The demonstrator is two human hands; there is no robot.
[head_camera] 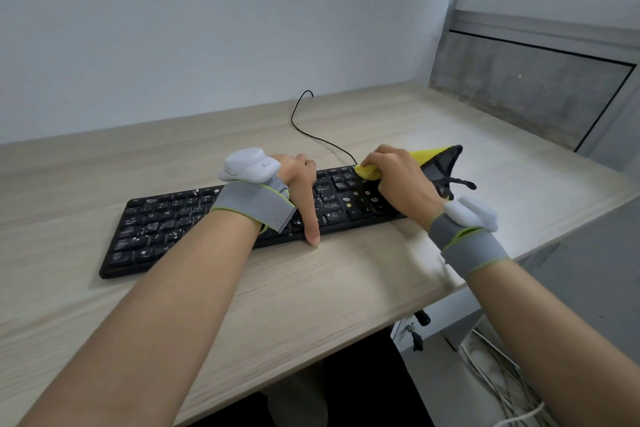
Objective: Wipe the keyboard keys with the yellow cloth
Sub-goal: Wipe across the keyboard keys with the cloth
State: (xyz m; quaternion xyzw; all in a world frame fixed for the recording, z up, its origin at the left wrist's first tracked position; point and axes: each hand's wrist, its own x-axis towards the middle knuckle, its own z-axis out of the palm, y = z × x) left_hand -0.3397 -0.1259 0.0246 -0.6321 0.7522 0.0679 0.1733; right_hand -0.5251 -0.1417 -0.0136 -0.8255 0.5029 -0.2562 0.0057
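A black keyboard [166, 218] lies slanted across the light wooden desk [346, 281], its keys marked with pale smudges. My right hand [401, 180] is closed around the yellow cloth [369, 172] and presses a bunched part of it on the keys at the keyboard's far right end. The rest of the cloth, yellow with a dark side and a dark loop, sticks out behind the hand. My left hand [301, 187] grips the keyboard's middle, fingers over its far edge and thumb on its near edge. Both wrists wear grey bands with white devices.
The keyboard's black cable [304, 128] curves away toward the white wall at the back. The desk's right edge runs close to my right wrist, with cables [498, 378] on the floor below it. A grey window frame [540, 80] stands at the right.
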